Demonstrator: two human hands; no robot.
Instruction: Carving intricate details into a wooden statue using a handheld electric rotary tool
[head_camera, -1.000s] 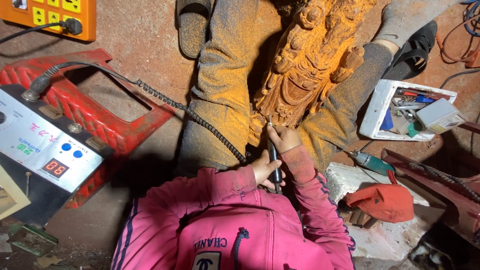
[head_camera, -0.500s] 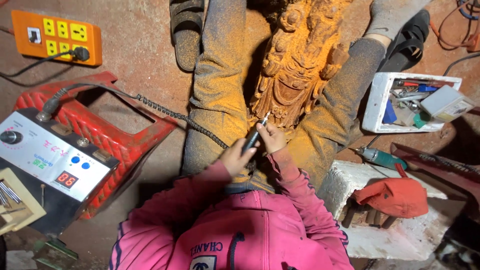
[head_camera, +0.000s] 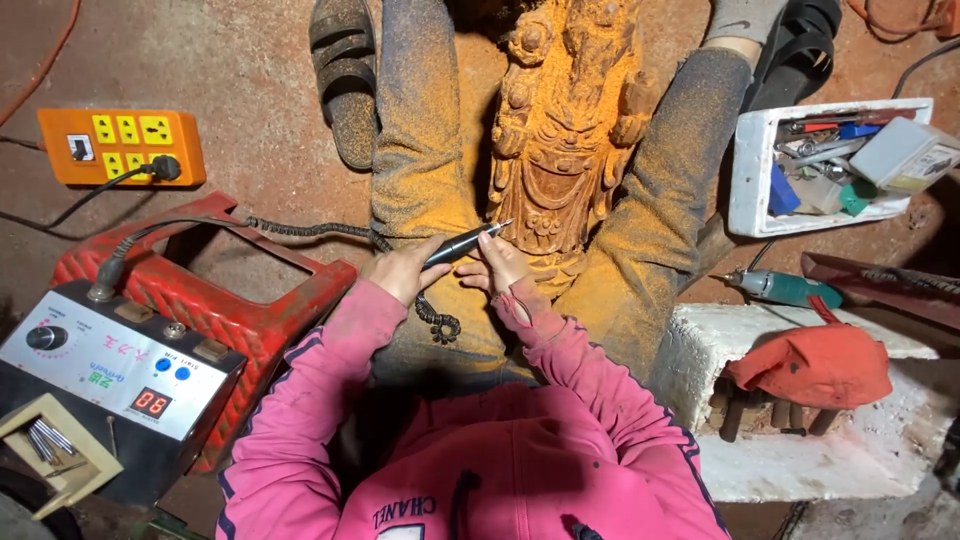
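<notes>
An orange-brown carved wooden statue (head_camera: 565, 130) lies between my sawdust-covered legs. A black pen-shaped rotary handpiece (head_camera: 462, 244) points up and right, its tip just short of the statue's lower part. My left hand (head_camera: 398, 272) grips the rear of the handpiece. My right hand (head_camera: 497, 266) pinches its front end, close to the carving. A coiled black cable (head_camera: 300, 229) runs from the handpiece to a grey control box (head_camera: 120, 370) with a red digital display at the lower left.
The control box rests on a red plastic stool (head_camera: 235, 290). An orange power strip (head_camera: 120, 145) lies at the upper left. At right are a white foam tray (head_camera: 745, 180) of tools, a teal rotary tool (head_camera: 785, 288) and a red cap (head_camera: 815, 365) on a white foam block (head_camera: 800, 460).
The handpiece has swung from upright to slanting up and right. My left hand has slid back along it, away from my right hand. The view has shifted down.
</notes>
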